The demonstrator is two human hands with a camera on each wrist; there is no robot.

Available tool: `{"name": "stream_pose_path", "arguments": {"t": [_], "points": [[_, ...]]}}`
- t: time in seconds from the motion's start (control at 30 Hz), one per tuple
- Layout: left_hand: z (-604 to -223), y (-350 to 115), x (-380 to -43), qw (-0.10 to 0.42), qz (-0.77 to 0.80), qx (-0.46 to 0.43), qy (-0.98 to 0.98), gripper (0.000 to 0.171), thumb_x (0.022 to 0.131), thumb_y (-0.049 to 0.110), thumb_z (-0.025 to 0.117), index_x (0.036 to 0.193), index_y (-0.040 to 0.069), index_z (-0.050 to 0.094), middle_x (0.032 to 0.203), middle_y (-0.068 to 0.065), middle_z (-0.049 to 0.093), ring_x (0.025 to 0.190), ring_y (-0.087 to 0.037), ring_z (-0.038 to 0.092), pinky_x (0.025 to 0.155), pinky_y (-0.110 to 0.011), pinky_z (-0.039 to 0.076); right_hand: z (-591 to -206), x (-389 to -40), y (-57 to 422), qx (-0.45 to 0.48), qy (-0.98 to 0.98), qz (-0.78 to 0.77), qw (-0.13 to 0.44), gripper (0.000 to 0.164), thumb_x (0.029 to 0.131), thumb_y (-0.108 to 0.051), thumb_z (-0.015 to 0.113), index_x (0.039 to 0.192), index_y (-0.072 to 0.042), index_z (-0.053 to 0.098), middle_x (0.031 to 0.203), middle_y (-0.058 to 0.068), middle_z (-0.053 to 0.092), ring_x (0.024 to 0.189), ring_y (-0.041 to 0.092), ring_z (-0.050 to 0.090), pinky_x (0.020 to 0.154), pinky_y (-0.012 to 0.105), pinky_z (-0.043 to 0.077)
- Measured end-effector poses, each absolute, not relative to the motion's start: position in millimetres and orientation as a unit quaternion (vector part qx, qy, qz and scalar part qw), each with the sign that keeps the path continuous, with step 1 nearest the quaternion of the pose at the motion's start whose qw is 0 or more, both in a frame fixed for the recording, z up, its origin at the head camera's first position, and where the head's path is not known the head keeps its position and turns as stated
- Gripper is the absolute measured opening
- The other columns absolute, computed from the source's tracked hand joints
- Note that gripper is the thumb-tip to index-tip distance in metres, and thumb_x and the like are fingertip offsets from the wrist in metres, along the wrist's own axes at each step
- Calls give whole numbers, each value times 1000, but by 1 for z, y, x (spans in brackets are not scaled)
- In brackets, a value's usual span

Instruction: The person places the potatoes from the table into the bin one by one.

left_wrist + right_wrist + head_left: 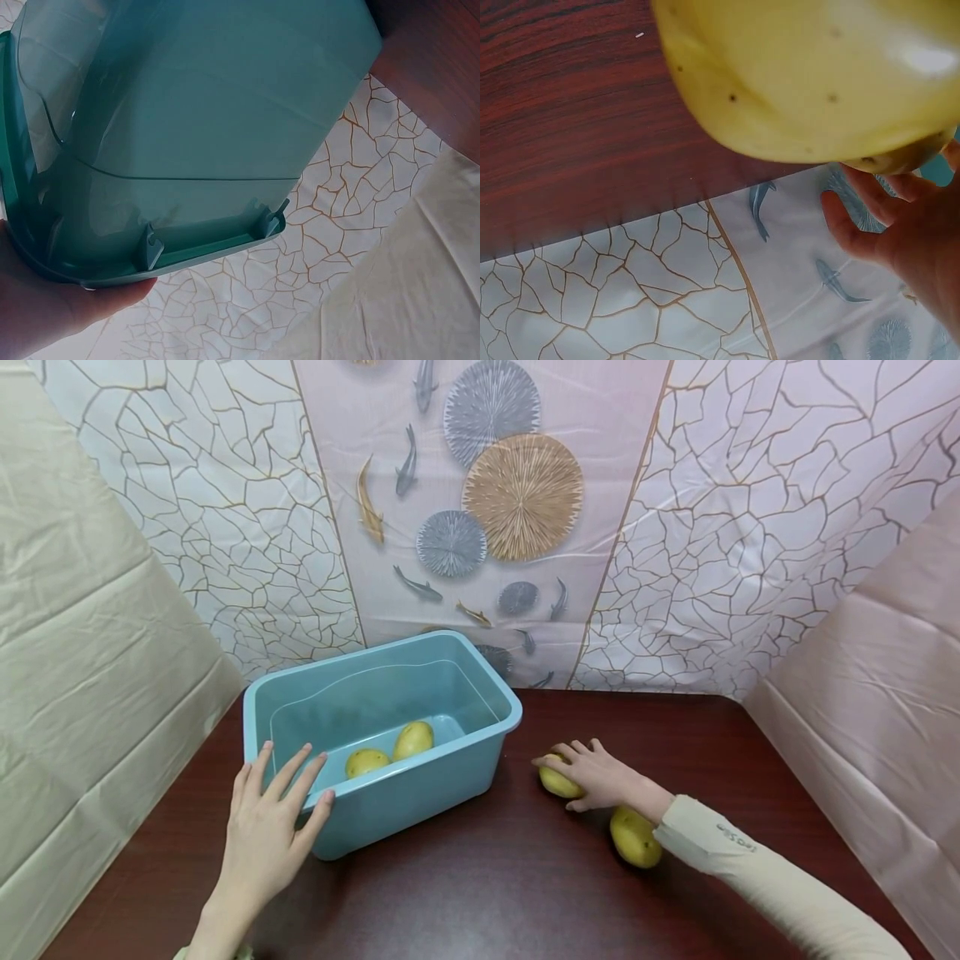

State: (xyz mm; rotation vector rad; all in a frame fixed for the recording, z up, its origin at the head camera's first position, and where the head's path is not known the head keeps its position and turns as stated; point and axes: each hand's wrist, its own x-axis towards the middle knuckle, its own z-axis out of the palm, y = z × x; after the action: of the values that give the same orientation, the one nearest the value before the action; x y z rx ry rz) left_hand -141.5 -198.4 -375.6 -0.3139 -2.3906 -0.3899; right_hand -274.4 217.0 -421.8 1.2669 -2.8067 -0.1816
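Note:
My left hand is at the near left corner of a blue plastic bin, fingers spread and fairly straight over the rim. In the left wrist view, its thumb lies along the outside of the bin's rim. Inside the bin lie two yellow potatoes, one at the left and another at the right. To the right of the bin, my right hand grips a potato on the table from above. Another potato lies beneath the right wrist and looms large in the right wrist view.
The dark red-brown wooden table carries everything. A patterned cloth with fish and round motifs hangs behind it. Beige cloth walls stand at the left and right.

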Motion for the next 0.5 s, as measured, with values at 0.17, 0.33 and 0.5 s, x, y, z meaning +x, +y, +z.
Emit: {"name": "stream_pose_path", "arguments": {"t": [0.17,0.33,0.5], "points": [[-376,-199,-142,343,-148,-121,-919,42,87,37,51,120,12,56,126,-14,53,133,-38,23,101,-58,20,-422,-274,215,412,-908,-64,24,79,65,-38,76,134,-24,39,122,6,47,101,23,46,70,42,35],[-375,-199,-142,343,-148,-122,-919,42,87,37,51,120,12,56,126,-14,53,133,-39,23,102,-58,19,-423,-276,214,418,-906,-66,23,79,64,-34,78,132,-23,40,120,5,47,99,24,46,69,41,36],[-376,-199,-142,341,-151,-124,-919,43,87,37,51,121,12,56,126,-14,53,133,-38,22,103,-56,18,-426,-278,214,419,-905,-72,27,78,63,-30,78,131,-24,41,118,4,47,96,23,46,69,40,36]]}}
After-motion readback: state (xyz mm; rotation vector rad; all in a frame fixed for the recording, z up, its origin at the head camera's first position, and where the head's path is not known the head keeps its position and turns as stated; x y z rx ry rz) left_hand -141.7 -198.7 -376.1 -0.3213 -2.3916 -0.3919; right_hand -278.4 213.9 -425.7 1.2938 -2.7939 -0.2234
